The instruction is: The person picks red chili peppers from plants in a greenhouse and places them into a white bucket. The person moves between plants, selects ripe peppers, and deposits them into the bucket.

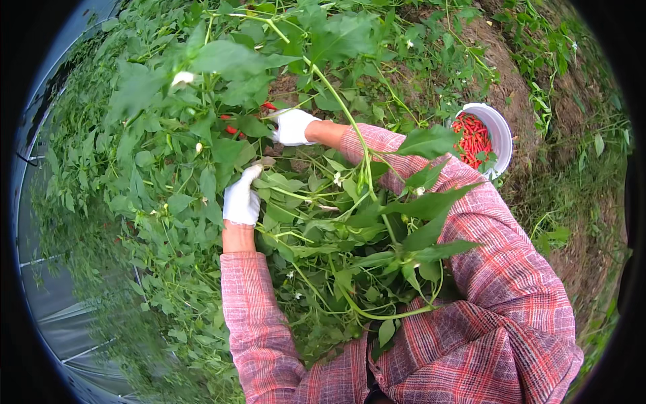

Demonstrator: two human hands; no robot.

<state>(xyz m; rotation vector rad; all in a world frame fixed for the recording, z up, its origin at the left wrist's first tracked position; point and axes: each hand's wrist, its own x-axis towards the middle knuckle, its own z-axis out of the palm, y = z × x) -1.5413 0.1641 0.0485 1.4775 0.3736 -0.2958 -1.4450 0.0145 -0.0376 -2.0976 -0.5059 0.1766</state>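
Both of my hands wear white gloves and reach in among leafy chili pepper plants. My right hand (293,127) is beside ripe red chili peppers (233,130), its fingertips partly hidden by leaves and stems. Lower and to the left, my left hand (243,198) touches the foliage, thumb pointing up and away from me. Leaves hide its other fingers, so a grip cannot be made out. Between my arms spreads a chili pepper plant (298,192) with white blossoms. A long green stem (335,96) crosses over my right forearm.
A white plastic bucket (500,135) with red chili peppers (472,139) inside stands on the ground beyond my right arm. Bare brown soil (509,86) runs along the right side. Dark sheeting (55,298) with pale lines borders the plants on the left.
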